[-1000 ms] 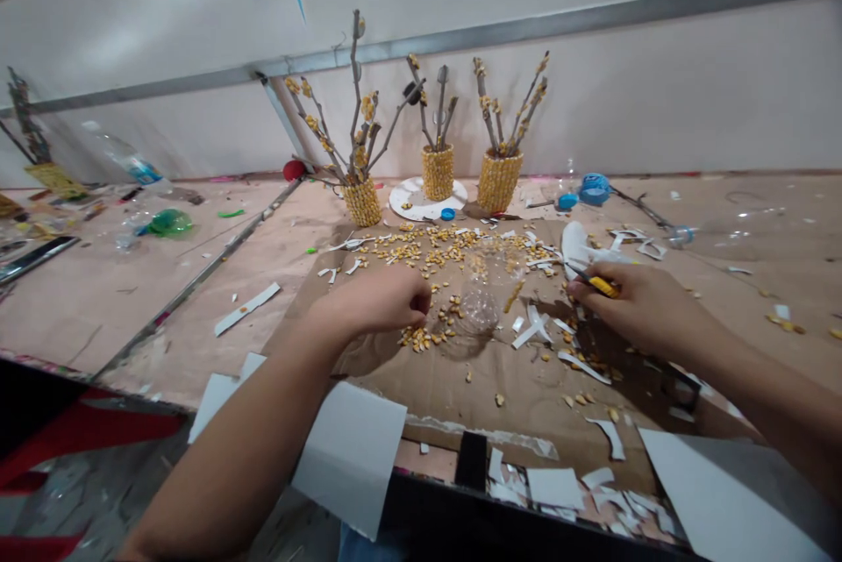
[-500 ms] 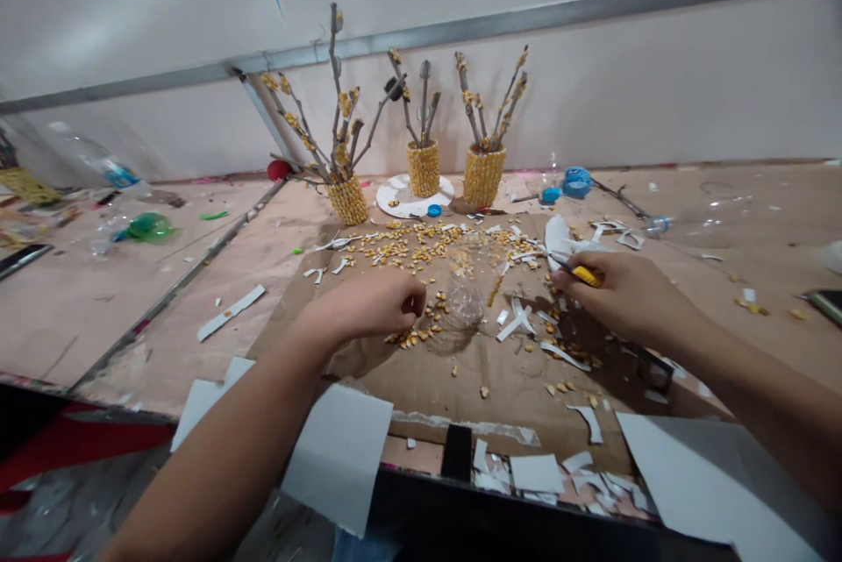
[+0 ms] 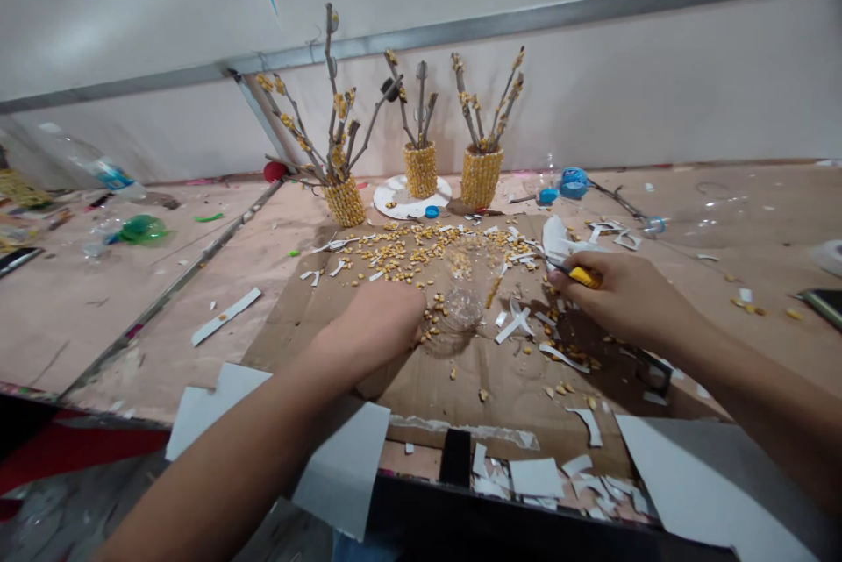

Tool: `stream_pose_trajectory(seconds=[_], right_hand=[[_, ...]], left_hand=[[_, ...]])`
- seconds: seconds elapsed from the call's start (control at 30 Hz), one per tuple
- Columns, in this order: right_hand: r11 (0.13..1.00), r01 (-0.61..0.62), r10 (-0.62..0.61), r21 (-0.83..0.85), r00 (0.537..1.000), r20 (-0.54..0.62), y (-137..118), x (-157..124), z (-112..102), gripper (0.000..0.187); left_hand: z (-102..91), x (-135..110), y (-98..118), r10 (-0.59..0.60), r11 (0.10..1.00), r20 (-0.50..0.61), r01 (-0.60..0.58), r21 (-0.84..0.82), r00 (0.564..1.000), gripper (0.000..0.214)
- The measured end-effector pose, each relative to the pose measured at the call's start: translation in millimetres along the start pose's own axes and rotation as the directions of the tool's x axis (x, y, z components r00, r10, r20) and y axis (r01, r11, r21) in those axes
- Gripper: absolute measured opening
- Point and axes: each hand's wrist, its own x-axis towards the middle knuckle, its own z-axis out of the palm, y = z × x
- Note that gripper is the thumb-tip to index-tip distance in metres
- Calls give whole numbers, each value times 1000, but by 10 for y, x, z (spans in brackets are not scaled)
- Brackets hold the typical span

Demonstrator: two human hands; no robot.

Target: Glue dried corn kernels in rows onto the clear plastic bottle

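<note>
My left hand is low over the cardboard, its fingers curled under and mostly hidden, at the edge of loose corn kernels. Whether a kernel is between the fingertips cannot be seen. Just right of it stands a clear plastic bottle piece, see-through and hard to outline, with a strip of kernels along its right side. My right hand is closed around a yellow-handled utility knife with a thin dark front end pointing left, close to a crumpled white piece.
Three kernel-covered pots, left, middle and right, hold twigs at the back. Blue tape and a clear bottle lie right. White paper scraps litter the front edge; a green bottle piece lies left.
My left hand has turned over more and lowered slightly, so its fingertips are now hidden. My right hand stays almost still with the utility knife. The view has shifted slightly.
</note>
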Motion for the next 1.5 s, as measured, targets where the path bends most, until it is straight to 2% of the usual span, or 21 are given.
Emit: stream_pose_trajectory(seconds=[0.1,0.2,0.27,0.33,0.4,0.43,0.5,0.53,0.57,0.6,0.67,0.7,0.83,0.9,0.97,1.03,1.13,1.17,1.27,1.37,1.5], right_hand=[[998,29,-25,49,997,-71,-30,-13,-15,27],[986,121,-84,116,955,-284,-93,-96,-27,22],[953,279,-202,115,874,-443,-170,-219,-32,18],[850,523,-418,61,743,-523,-270,-382,-28,5],[631,776,-671,9,551,-496,-372,-545,-6,13],[573,819,-741,-8,515,-431,-416,-612,13,15],[514,854,-804,79,511,-303,-474,-694,60,10],[543,834,-793,97,547,-269,-485,-706,83,16],[537,839,-798,91,540,-268,-482,-698,102,23],[487,872,-834,45,480,-273,-466,-673,113,26],[460,886,-841,-55,415,-347,-400,-580,101,20],[491,870,-802,-51,428,-417,-356,-519,76,17],[757,651,-472,60,608,-639,-134,-236,-136,9],[825,545,-431,151,779,-455,-19,-114,-279,14],[859,468,-453,206,884,-120,75,-36,-418,23],[907,375,-413,192,881,230,125,-10,-529,27],[967,241,-244,80,789,564,106,-40,-608,10],[976,216,-188,29,770,609,81,-57,-610,4],[978,194,-98,-79,758,645,-12,-105,-580,19],[969,216,-89,-117,752,653,-94,-140,-554,18],[960,229,-61,-162,734,677,-161,-176,-549,15]], left_hand=[[-43,-8,-143,41,997,-34,-43,-65,999,16],[-190,-104,-234,158,908,-114,-190,-374,981,8],[-268,-191,-194,257,730,-195,-322,-603,947,5],[-274,-254,-69,289,575,-281,-400,-714,915,5],[-204,-269,100,314,478,-325,-445,-757,892,4],[-151,-257,183,332,450,-329,-456,-768,884,5],[-44,-212,315,376,428,-339,-486,-762,862,6],[-3,-188,356,388,428,-356,-508,-747,850,9],[23,-168,381,385,440,-371,-521,-731,845,11],[33,-156,390,363,456,-387,-524,-719,847,10],[12,-153,373,275,482,-433,-513,-711,858,10],[-9,-157,355,211,480,-476,-515,-710,854,13],[-46,-159,283,14,435,-625,-567,-699,781,27],[-10,-143,264,-32,454,-686,-601,-658,727,27],[42,-125,252,-48,490,-734,-624,-608,678,23],[90,-111,240,-62,514,-781,-651,-558,621,20],[142,-98,210,-72,514,-831,-694,-505,552,16],[156,-93,197,-76,513,-839,-700,-496,539,13],[195,-72,165,-127,510,-862,-714,-481,490,9],[207,-49,169,-190,507,-897,-743,-437,399,5],[202,-34,212,-168,536,-943,-777,-332,287,5]])
